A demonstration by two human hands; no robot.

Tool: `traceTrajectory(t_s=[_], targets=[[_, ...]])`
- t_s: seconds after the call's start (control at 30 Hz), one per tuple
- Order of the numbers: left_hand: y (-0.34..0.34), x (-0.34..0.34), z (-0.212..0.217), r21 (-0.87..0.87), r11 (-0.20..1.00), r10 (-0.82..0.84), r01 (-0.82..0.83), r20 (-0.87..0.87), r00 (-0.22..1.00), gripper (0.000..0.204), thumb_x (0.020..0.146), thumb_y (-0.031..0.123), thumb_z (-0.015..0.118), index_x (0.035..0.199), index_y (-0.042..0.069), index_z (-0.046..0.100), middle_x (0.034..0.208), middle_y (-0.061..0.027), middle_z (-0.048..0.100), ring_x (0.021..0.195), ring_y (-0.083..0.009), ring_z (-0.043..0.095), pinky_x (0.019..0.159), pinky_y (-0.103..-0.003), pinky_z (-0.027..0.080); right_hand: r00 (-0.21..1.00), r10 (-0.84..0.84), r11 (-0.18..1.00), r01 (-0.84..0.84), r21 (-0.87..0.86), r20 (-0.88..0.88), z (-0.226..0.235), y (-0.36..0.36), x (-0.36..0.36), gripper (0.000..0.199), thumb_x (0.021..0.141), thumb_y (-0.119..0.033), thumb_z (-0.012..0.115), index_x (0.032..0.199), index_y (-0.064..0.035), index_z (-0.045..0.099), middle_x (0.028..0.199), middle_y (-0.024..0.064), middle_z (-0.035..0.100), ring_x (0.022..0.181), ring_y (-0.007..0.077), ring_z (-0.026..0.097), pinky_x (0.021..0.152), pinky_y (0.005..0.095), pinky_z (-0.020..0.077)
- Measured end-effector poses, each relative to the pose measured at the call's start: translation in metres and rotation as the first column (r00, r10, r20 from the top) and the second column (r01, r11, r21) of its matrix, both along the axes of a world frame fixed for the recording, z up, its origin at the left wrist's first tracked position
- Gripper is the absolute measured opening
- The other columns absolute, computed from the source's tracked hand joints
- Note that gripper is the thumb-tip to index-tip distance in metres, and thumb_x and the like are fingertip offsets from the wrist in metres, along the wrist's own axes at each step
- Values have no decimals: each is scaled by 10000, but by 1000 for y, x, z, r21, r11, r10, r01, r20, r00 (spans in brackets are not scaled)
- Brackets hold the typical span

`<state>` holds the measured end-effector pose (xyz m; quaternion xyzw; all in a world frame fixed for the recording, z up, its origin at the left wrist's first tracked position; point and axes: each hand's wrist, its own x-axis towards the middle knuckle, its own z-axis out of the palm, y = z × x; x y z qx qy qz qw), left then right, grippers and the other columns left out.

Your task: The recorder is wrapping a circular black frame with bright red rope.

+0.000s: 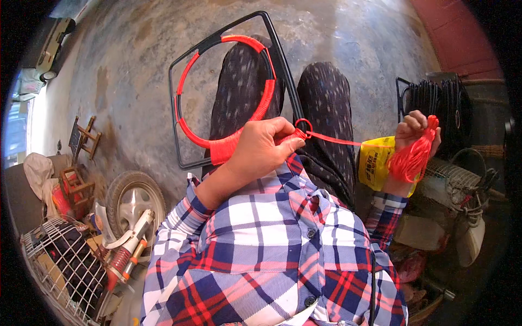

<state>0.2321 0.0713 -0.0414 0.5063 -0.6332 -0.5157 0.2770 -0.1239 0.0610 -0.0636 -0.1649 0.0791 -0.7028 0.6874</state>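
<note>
A black wire frame (291, 89) rests across my thighs. Inside its angular outline is a ring (186, 70), mostly wound with red cord, with black gaps. My left hand (263, 144) is closed, thumb and fingers pinching the red-wound part beside a small red loop (303, 126) at the frame's near right corner. From there a flat red strand (337, 140) runs taut to the right. My right hand (409, 130) is raised out to the side, fingers closed around a thick hank of red cord (414, 157). The hank hides part of that hand.
A yellow plastic bag (375, 163) lies beside my right forearm. More black wire frames (440, 103) are stacked at the right. On the left are a wheel (133, 201), a white wire basket (65, 266) and a small wooden stool (84, 138) on the concrete floor (141, 70).
</note>
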Motion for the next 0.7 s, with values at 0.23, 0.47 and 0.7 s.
traceTrajectory(t_s=[0.23,0.47,0.7], targets=[[-1,-5,-3,-30,999,-31,32,39,999,161,802,87,748,849,-2,622,677,10,577,633,-30,505,553,-219,430,748,27,959,168,229,-663,15,20,95,310,855,-85,624,1145,-18,533,1128,166,636,751,158,640,700,306,536],[0,-1,-9,-110,994,0,5,43,999,206,776,117,769,832,-10,618,660,-39,587,601,-59,516,539,-250,433,516,376,926,-193,323,-769,6,17,138,262,813,0,652,1057,-3,557,848,11,617,749,114,607,670,265,494],[1,-3,-5,-97,995,27,-25,17,999,193,773,114,760,809,-17,623,664,-87,621,582,-80,531,526,-275,436,697,299,937,-83,340,-652,28,39,140,214,739,65,608,931,-4,544,688,43,569,568,137,565,506,264,446]])
